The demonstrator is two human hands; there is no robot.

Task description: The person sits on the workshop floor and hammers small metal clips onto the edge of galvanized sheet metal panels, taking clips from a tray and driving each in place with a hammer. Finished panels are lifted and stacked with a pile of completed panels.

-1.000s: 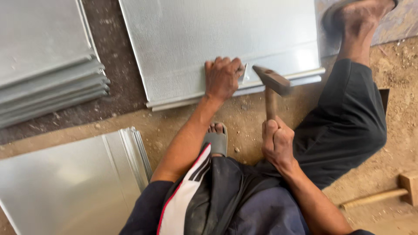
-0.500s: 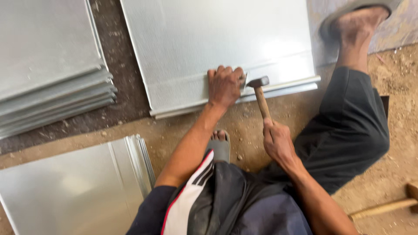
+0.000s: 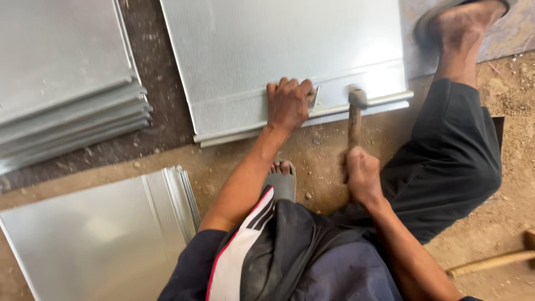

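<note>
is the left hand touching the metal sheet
Touching. The head view shows the left hand pressed flat on the metal sheet near its folded edge, fingers spread on the surface, no gap.

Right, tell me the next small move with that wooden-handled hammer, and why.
Probably lift the wooden-handled hammer and strike a little further along. Its head sits on the folded lower edge of the grey metal sheet, the right hand grips the handle, and the left hand pins the sheet beside it.

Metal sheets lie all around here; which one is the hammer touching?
The single sheet at top centre, pinned by the left hand. The hammer in the right hand meets its folded near edge; the stacks lie untouched.
</note>
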